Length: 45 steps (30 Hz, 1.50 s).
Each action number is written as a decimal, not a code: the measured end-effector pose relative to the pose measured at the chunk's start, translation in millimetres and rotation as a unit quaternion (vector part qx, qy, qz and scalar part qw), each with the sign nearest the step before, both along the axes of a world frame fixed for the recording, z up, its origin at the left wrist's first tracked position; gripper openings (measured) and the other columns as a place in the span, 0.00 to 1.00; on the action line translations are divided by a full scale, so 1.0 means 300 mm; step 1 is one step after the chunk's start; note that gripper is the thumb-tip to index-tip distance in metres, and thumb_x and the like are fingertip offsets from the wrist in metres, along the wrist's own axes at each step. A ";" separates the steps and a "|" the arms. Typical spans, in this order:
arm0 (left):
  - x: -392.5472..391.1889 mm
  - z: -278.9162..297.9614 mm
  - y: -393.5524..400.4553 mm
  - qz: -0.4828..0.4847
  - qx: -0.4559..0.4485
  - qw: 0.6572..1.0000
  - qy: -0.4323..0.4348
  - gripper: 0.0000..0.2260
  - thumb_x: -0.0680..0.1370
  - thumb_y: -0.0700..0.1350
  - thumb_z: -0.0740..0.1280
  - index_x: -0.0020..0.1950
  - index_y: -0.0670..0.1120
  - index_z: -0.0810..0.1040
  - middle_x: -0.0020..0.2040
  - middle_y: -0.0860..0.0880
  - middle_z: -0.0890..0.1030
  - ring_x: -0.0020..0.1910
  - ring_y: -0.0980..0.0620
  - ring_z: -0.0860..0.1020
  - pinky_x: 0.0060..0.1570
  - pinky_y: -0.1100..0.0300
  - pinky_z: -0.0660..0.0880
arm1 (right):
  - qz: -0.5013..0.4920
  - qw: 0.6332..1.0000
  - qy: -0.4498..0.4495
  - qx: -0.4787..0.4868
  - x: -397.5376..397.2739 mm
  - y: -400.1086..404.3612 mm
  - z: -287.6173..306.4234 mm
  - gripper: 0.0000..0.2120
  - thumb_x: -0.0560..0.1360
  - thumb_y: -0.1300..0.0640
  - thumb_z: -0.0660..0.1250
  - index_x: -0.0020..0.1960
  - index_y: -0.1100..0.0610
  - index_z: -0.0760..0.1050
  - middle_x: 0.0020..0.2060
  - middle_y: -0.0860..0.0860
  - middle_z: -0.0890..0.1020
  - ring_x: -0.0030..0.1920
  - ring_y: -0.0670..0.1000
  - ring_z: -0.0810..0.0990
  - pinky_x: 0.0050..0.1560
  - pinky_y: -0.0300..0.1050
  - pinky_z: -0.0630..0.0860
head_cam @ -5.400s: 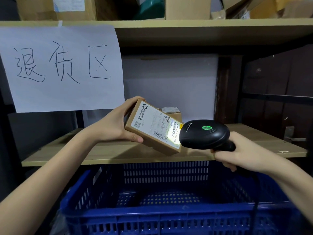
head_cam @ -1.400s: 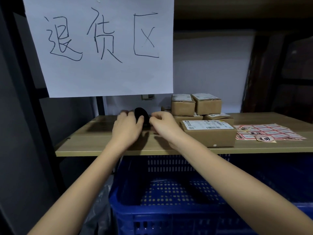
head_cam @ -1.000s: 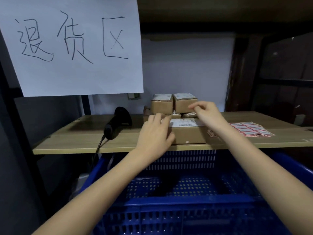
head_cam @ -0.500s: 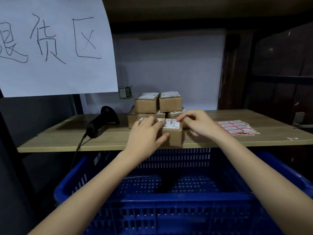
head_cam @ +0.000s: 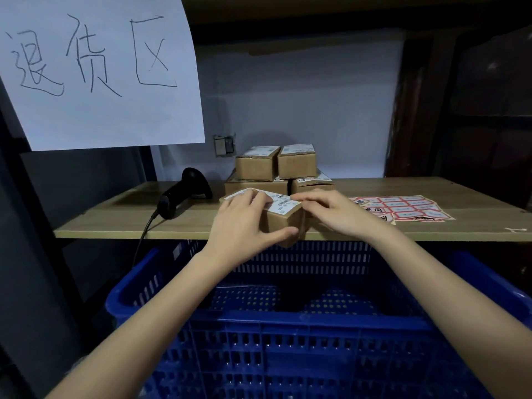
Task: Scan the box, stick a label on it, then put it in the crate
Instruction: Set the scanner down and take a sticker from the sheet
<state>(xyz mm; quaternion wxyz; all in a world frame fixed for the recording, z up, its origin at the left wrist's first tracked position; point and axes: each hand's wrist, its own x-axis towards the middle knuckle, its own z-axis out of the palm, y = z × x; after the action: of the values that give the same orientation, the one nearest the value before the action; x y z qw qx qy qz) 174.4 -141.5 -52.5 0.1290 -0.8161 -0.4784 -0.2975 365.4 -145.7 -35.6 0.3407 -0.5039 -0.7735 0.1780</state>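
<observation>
A small brown cardboard box [head_cam: 283, 218] with a white shipping label on top sits at the front edge of the wooden shelf [head_cam: 115, 223], one corner past the edge. My left hand [head_cam: 244, 223] grips it from the left, fingers on top, thumb on the front face. My right hand [head_cam: 331, 214] holds its right end, fingertips on the top label. A sheet of red-bordered labels [head_cam: 403, 207] lies on the shelf just right of my right hand. The blue plastic crate [head_cam: 288, 326] stands directly below the shelf edge. The black scanner [head_cam: 184, 192] rests on the shelf, left of the box.
Several more labelled brown boxes [head_cam: 277, 168] are stacked behind the held box. The scanner cable [head_cam: 141, 243] hangs off the shelf edge beside the crate. A white handwritten paper sign [head_cam: 100, 73] hangs above left. A dark shelf frame [head_cam: 414, 110] stands at the right.
The scanner was set down on the shelf, then both hands moved right onto the box. Over the last half second the box has turned slightly and slid toward the shelf's front edge.
</observation>
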 end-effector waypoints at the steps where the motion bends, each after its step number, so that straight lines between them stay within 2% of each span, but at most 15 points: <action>1: -0.011 0.003 0.002 -0.016 -0.012 1.000 -0.002 0.34 0.65 0.71 0.58 0.60 0.49 0.72 0.59 0.52 0.76 0.60 0.51 0.73 0.60 0.56 0.67 | 0.001 1.000 -0.007 0.013 0.000 -0.006 -0.005 0.16 0.80 0.58 0.57 0.66 0.54 0.73 0.59 0.50 0.76 0.59 0.47 0.74 0.59 0.38 0.68; 3: -0.042 0.010 0.010 -0.063 -0.062 0.996 -0.014 0.34 0.65 0.69 0.59 0.64 0.49 0.71 0.63 0.52 0.75 0.63 0.52 0.70 0.61 0.58 0.66 | 0.005 0.999 -0.023 0.044 0.004 -0.016 -0.016 0.16 0.78 0.59 0.61 0.65 0.55 0.74 0.59 0.50 0.76 0.59 0.48 0.74 0.60 0.38 0.68; 5: -0.072 0.024 0.022 -0.109 -0.121 0.986 -0.038 0.31 0.68 0.62 0.66 0.67 0.49 0.70 0.66 0.52 0.72 0.64 0.55 0.68 0.61 0.62 0.64 | 0.016 0.997 -0.046 0.064 0.008 -0.028 -0.020 0.17 0.76 0.59 0.64 0.64 0.55 0.75 0.61 0.48 0.75 0.62 0.46 0.73 0.62 0.34 0.67; 8: -0.109 0.044 0.041 -0.157 -0.180 0.969 -0.066 0.29 0.69 0.55 0.72 0.68 0.50 0.70 0.65 0.54 0.71 0.62 0.60 0.68 0.64 0.65 0.64 | 0.024 0.997 -0.045 0.065 0.006 -0.038 -0.017 0.18 0.73 0.58 0.68 0.62 0.53 0.75 0.65 0.46 0.72 0.63 0.43 0.72 0.64 0.35 0.68; 11: -0.138 0.059 0.071 -0.190 -0.216 0.955 -0.079 0.28 0.68 0.52 0.74 0.66 0.50 0.73 0.64 0.53 0.71 0.63 0.59 0.70 0.68 0.63 0.63 | 0.018 0.997 -0.033 0.070 -0.003 -0.035 -0.014 0.17 0.71 0.57 0.71 0.60 0.53 0.77 0.66 0.47 0.74 0.67 0.43 0.70 0.69 0.41 0.64; 16: -0.166 0.077 0.116 -0.232 -0.240 0.941 -0.064 0.28 0.68 0.49 0.74 0.67 0.49 0.73 0.67 0.54 0.73 0.67 0.61 0.68 0.70 0.63 0.61 | 0.003 0.993 -0.038 0.111 -0.016 -0.030 -0.032 0.16 0.70 0.54 0.72 0.57 0.54 0.78 0.61 0.49 0.78 0.63 0.46 0.74 0.67 0.40 0.67; 22: -0.172 0.085 0.167 -0.248 -0.257 0.932 -0.063 0.29 0.68 0.47 0.74 0.68 0.51 0.72 0.70 0.54 0.72 0.70 0.61 0.65 0.72 0.62 0.58 | -0.009 0.988 -0.066 0.139 -0.027 -0.010 -0.036 0.17 0.70 0.52 0.72 0.57 0.54 0.78 0.58 0.50 0.79 0.60 0.47 0.76 0.65 0.46 0.70; 30: -0.163 0.080 0.188 -0.248 -0.256 0.932 -0.068 0.29 0.68 0.50 0.74 0.68 0.53 0.71 0.70 0.56 0.71 0.71 0.61 0.63 0.74 0.57 0.58 | -0.021 0.990 -0.071 0.120 -0.024 0.000 -0.030 0.18 0.70 0.52 0.71 0.59 0.54 0.77 0.60 0.49 0.78 0.62 0.47 0.74 0.66 0.46 0.69; 32: -0.158 0.079 0.183 -0.250 -0.254 0.932 -0.063 0.31 0.67 0.51 0.74 0.69 0.53 0.70 0.70 0.58 0.70 0.71 0.62 0.63 0.74 0.57 0.58 | -0.013 0.991 -0.072 0.108 -0.019 -0.010 -0.029 0.19 0.71 0.51 0.70 0.61 0.52 0.75 0.62 0.48 0.76 0.64 0.45 0.72 0.68 0.42 0.67; 34: -0.152 0.078 0.172 -0.256 -0.249 0.932 -0.067 0.34 0.65 0.55 0.73 0.70 0.55 0.67 0.70 0.59 0.68 0.71 0.61 0.63 0.74 0.56 0.59 | -0.017 0.993 -0.049 0.101 -0.003 -0.024 -0.021 0.19 0.73 0.51 0.68 0.64 0.51 0.73 0.62 0.46 0.74 0.64 0.43 0.71 0.65 0.33 0.65; 36: -0.141 0.081 0.153 -0.268 -0.225 0.933 -0.083 0.34 0.65 0.56 0.72 0.70 0.56 0.67 0.71 0.58 0.67 0.72 0.61 0.62 0.74 0.57 0.58 | -0.067 0.991 0.025 0.114 0.037 -0.034 -0.003 0.14 0.76 0.54 0.64 0.61 0.54 0.74 0.57 0.47 0.76 0.58 0.45 0.75 0.53 0.24 0.67; 38: -0.124 0.088 0.129 -0.286 -0.183 0.936 -0.096 0.30 0.67 0.53 0.72 0.68 0.55 0.70 0.69 0.59 0.68 0.72 0.62 0.62 0.73 0.60 0.58 | -0.159 0.976 0.070 0.133 0.118 -0.028 0.014 0.10 0.76 0.58 0.64 0.56 0.58 0.78 0.52 0.52 0.80 0.51 0.49 0.78 0.46 0.27 0.71; 41: -0.087 0.096 0.094 -0.305 -0.121 0.940 -0.098 0.22 0.68 0.54 0.72 0.61 0.53 0.76 0.64 0.62 0.70 0.69 0.65 0.64 0.70 0.63 0.60 | -0.328 0.942 -0.032 0.060 0.283 -0.010 0.009 0.10 0.74 0.57 0.66 0.51 0.59 0.81 0.51 0.57 0.83 0.50 0.53 0.79 0.49 0.41 0.71; 43: -0.056 0.093 0.078 -0.315 -0.085 0.941 -0.089 0.20 0.69 0.57 0.69 0.58 0.52 0.78 0.63 0.57 0.72 0.68 0.61 0.66 0.69 0.62 0.62 | -0.390 0.916 -0.087 -0.027 0.359 -0.017 -0.018 0.12 0.72 0.51 0.67 0.49 0.58 0.81 0.51 0.57 0.84 0.53 0.57 0.79 0.48 0.44 0.70; 45: -0.024 0.086 0.060 -0.322 -0.063 0.941 -0.080 0.18 0.69 0.58 0.66 0.56 0.52 0.79 0.63 0.55 0.73 0.68 0.58 0.67 0.69 0.58 0.64 | -0.408 0.907 -0.089 -0.053 0.391 -0.029 -0.049 0.15 0.70 0.47 0.69 0.48 0.57 0.81 0.51 0.57 0.83 0.54 0.57 0.79 0.46 0.44 0.70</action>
<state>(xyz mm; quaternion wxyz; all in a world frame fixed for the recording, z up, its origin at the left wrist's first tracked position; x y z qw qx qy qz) 167.3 -123.4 -26.8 -0.0644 -0.9066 -0.2161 -0.3566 482.7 -154.3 -50.1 0.2858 -0.8069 -0.5166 0.0185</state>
